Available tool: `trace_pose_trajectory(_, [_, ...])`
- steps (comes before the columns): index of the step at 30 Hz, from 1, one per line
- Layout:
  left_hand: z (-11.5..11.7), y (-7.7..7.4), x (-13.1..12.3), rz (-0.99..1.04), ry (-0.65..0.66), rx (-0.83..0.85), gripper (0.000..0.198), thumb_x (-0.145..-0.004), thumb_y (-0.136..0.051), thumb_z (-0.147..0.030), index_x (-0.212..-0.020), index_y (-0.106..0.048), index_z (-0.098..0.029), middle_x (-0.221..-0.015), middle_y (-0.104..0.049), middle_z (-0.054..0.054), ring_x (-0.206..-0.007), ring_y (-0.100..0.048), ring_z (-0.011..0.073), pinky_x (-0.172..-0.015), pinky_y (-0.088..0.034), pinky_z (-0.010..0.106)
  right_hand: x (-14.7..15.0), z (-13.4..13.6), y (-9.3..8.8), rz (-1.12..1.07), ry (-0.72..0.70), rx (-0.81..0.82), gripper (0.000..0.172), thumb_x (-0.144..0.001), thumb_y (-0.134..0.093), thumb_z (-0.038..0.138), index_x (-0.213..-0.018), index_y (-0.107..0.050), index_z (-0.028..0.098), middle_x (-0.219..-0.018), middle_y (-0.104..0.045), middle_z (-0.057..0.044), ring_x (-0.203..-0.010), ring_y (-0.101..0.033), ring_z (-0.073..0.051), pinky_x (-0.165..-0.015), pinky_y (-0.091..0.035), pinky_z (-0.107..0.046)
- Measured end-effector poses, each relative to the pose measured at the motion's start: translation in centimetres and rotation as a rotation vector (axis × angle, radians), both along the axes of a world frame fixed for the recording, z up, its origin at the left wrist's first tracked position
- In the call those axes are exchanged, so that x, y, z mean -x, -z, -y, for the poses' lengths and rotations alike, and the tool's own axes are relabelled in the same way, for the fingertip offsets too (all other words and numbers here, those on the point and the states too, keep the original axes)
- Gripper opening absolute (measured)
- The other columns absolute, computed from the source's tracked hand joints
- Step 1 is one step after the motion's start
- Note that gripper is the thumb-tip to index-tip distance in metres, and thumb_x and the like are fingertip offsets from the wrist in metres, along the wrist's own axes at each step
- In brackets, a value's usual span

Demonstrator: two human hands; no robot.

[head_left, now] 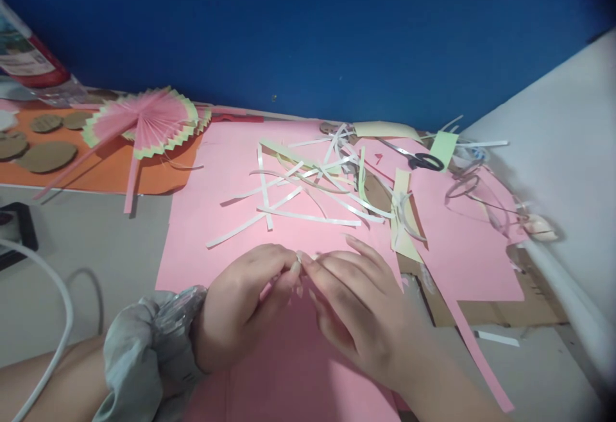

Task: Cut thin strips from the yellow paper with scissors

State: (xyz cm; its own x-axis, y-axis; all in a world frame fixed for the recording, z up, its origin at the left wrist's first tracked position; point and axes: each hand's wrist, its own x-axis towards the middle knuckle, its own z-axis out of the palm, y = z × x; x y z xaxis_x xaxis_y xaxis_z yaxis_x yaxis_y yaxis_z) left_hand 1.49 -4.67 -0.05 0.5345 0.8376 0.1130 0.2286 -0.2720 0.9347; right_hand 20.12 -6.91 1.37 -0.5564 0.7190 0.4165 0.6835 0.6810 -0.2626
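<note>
My left hand (255, 297) is closed in a pinch, thumb against index finger, above the pink paper (216, 172). A tiny whitish bit shows at its fingertips, too small to name. Against the same spot presses the index fingertip of my right hand (363, 310), with its other fingers bent and its thumb lower down. What lies between the fingertips is mostly hidden. Just beyond both hands, several narrow white paper strips (308, 217) lie crossed in a loose pile, mixed with a pale green strip (296, 154).
Black-handled scissors (427, 161), pink sheets (471, 249) and cardboard (539, 306) lie to the right. At left are a pink folded paper fan (158, 120), cardboard discs (48, 156) on orange paper, a bottle (33, 56) and a white cable (65, 300). A blue wall (308, 31) stands behind.
</note>
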Motion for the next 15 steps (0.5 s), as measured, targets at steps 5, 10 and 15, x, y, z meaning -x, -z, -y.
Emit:
trace_pose_trajectory(5, [-0.17,0.18,0.22,0.034,0.022,-0.034,0.021,-0.096,-0.039,-0.015,-0.084,-0.056,-0.015,-0.076,-0.059,0.002,-0.072,-0.052,0.0137,-0.07,-0.041,0.026,-0.16,0.05,-0.02,-0.017,-0.017,0.029,0.038,-0.084,-0.051,0.005,-0.121,-0.057,0.011,-0.094,-0.069,-0.007,-0.091,-0.061,-0.021,-0.106,-0.034,-0.044])
trace_pose_trajectory(10, [-0.32,0.46,0.26,0.038,0.046,-0.079,0.019,-0.094,-0.042,-0.014,-0.083,-0.057,-0.015,-0.075,-0.06,0.003,-0.071,-0.052,0.0139,-0.068,-0.04,0.027,0.02,0.06,-0.58,-0.16,0.001,0.157,0.028,-0.085,-0.05,0.003,-0.11,-0.061,0.012,-0.086,-0.068,-0.006,-0.082,-0.061,-0.018,-0.098,-0.043,-0.042])
trace_pose_trajectory(15, [-0.22,0.11,0.09,-0.006,0.07,-0.136,0.017,-0.092,-0.044,-0.012,-0.081,-0.057,-0.016,-0.071,-0.058,0.002,-0.068,-0.05,0.0136,-0.065,-0.039,0.026,0.09,0.03,-0.44,-0.303,0.012,0.192,0.021,-0.086,-0.054,0.002,-0.1,-0.06,0.016,-0.089,-0.069,-0.006,-0.085,-0.063,-0.018,-0.09,-0.049,-0.037])
